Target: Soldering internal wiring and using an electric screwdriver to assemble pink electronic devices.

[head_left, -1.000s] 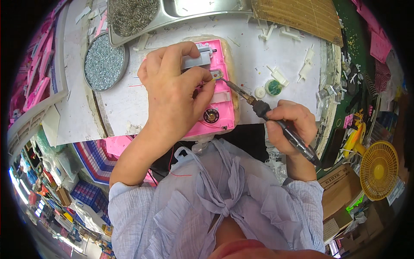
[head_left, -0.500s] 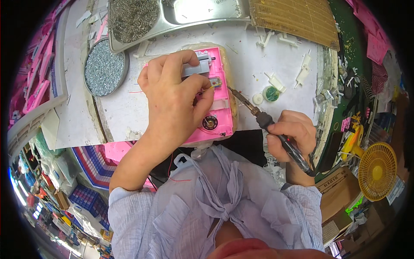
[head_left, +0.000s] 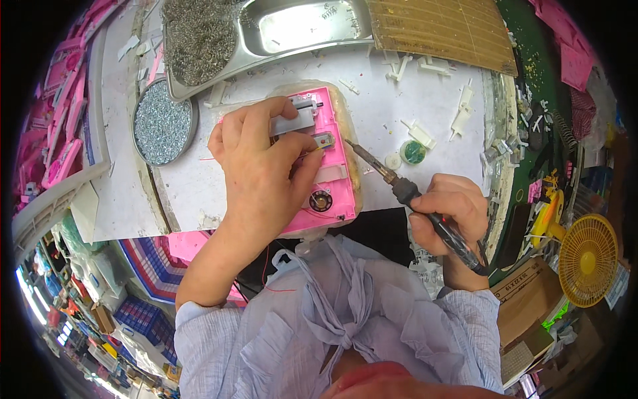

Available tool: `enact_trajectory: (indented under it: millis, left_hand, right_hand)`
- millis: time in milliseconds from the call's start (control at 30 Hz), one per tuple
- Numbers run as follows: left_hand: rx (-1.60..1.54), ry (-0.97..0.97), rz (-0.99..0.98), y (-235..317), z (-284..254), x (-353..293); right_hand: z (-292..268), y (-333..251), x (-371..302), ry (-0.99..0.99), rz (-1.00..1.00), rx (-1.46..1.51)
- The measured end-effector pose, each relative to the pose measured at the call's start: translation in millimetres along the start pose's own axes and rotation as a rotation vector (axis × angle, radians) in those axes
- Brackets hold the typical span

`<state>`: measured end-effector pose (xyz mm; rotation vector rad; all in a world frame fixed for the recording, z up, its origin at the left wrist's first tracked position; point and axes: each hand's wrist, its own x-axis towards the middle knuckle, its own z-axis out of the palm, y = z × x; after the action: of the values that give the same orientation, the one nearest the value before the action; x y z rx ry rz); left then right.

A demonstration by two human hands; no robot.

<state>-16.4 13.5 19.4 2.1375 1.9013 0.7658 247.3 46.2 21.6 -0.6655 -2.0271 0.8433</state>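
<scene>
Pink casing [head_left: 341,191], round black speaker [head_left: 321,200] inside, left hand [head_left: 260,159] atop, hold unclear, right hand [head_left: 453,207] clasping soldering iron [head_left: 403,189]

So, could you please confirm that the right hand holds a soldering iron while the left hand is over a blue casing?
No, the head view shows a pink casing, not blue; the left hand is over it, and the right hand holds the soldering iron.

Housing [head_left: 341,189] in smooth pink plastic, soldering iron [head_left: 404,190] with glossy handle [head_left: 453,239] and dull metal shaft [head_left: 375,163], tray [head_left: 306,28] in shiny metal, sheet of matt ribbed cardboard [head_left: 442,33], blouse [head_left: 405,299] in crinkled matt cloth.
</scene>
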Motion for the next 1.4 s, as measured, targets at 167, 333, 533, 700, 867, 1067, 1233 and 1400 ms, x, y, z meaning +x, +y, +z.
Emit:
enact_trajectory:
  millis: [167, 333, 533, 700, 867, 1067, 1233, 1400]
  left_hand:
    - [-0.009, -0.010, 0.009, 0.2, -2.2, -0.2]
    - [0.074, 0.015, 0.056, 4.9, -0.9, 3.4]
    - [0.041, 0.112, 0.147, -7.2, -4.3, -4.2]
    - [0.032, 0.129, 0.194, -12.3, 3.6, -5.3]
    - [0.093, 0.188, 0.223, -7.6, 15.3, -2.6]
    - [0.169, 0.089, 0.186, -0.4, 7.6, 0.4]
    - [0.171, 0.066, 0.179, 0.2, 7.7, 1.8]
    - [0.178, 0.059, 0.183, 0.8, 6.9, 3.0]
  right_hand:
    - [0.6, 1.9, 4.4, -0.020, -0.002, 0.020]
    - [4.2, 10.5, 6.9, -0.016, -0.011, 0.022]
    - [3.9, 14.2, 9.4, 0.042, -0.016, 0.017]
    - [1.3, 17.6, 10.2, 0.045, -0.012, 0.030]
    - [4.4, 14.8, 10.7, 0.010, -0.021, 0.033]
    - [9.0, 12.9, 9.0, -0.002, -0.016, 0.021]
    - [8.6, 13.5, 9.2, -0.036, -0.011, 0.029]
    - [11.2, 13.4, 11.2, -0.035, -0.021, 0.008]
